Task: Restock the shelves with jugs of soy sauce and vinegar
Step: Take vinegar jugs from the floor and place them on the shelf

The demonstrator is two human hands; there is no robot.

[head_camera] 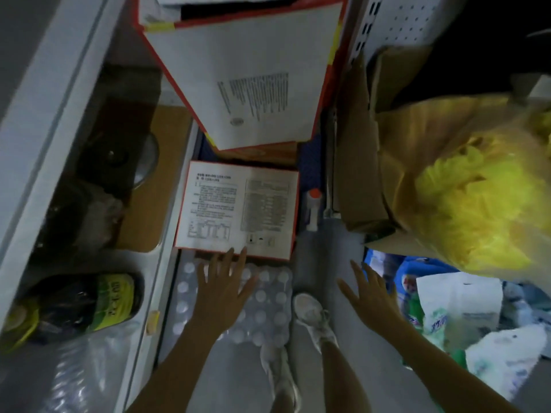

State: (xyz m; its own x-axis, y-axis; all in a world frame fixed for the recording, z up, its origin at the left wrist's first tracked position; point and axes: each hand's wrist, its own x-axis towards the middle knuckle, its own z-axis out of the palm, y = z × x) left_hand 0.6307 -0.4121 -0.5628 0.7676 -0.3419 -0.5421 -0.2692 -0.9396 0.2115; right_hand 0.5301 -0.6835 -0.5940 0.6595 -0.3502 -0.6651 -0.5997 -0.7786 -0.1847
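Red-edged white cardboard box (238, 208), black print. Dark plastic jug (80, 308), yellow-green label. Crumpled bright yellow plastic bag (483, 201).
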